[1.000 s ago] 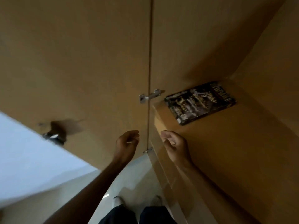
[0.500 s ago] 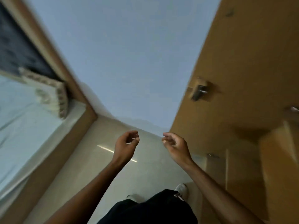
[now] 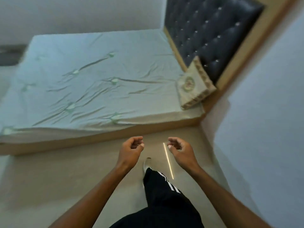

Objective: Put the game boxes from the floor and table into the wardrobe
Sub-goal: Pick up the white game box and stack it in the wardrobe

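Beige floor [image 3: 49, 175] fills the lower frame, where the left hand [image 3: 130, 150] and right hand [image 3: 180, 151] hang side by side, both loosely curled and holding nothing. No game box or wardrobe is in view, so its long axis cannot be told. Judged best: walk on past the pale green bed [image 3: 92, 83] at upper left and look for the next box.

A wide bed [image 3: 92, 83] fills the upper left, its pale green sheet [image 3: 115, 66] creased and wrinkled. A cream patterned cushion [image 3: 194, 86] leans at the far corner against a dark tufted headboard [image 3: 212, 30] — framed in light wood. Beige floor [image 3: 49, 178] runs below, crossed by one thin bright reflection [image 3: 168, 160].
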Demonstrator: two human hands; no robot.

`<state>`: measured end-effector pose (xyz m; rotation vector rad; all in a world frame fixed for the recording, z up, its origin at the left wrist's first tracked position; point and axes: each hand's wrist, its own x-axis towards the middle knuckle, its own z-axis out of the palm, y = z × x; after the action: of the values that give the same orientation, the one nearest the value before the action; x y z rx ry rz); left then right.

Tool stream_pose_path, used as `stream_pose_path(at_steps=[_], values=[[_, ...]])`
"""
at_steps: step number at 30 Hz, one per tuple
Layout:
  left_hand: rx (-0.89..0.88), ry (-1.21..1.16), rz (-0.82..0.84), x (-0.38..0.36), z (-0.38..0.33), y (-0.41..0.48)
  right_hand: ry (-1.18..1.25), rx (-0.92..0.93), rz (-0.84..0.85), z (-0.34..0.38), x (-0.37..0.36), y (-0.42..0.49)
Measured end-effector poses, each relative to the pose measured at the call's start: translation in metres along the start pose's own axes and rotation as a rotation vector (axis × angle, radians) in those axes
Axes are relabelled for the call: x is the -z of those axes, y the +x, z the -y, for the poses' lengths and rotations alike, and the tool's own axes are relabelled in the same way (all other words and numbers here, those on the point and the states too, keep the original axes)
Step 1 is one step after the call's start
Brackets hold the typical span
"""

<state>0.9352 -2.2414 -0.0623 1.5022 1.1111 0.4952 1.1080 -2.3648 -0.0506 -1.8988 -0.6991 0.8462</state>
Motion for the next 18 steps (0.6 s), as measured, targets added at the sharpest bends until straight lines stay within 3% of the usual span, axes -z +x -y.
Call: stream_pose_path(at_steps=[9, 18], values=[[0.189, -0.189, -0.398, 0.207, 0.036, 0.096, -0.159, 0.131, 0.455, 0.122, -0.221, 0.153], [0.332, -0.386, -0.918, 0.413, 0.106, 0.099, -0.387, 0.355, 0.928, 0.239, -0.493, 0.210]])
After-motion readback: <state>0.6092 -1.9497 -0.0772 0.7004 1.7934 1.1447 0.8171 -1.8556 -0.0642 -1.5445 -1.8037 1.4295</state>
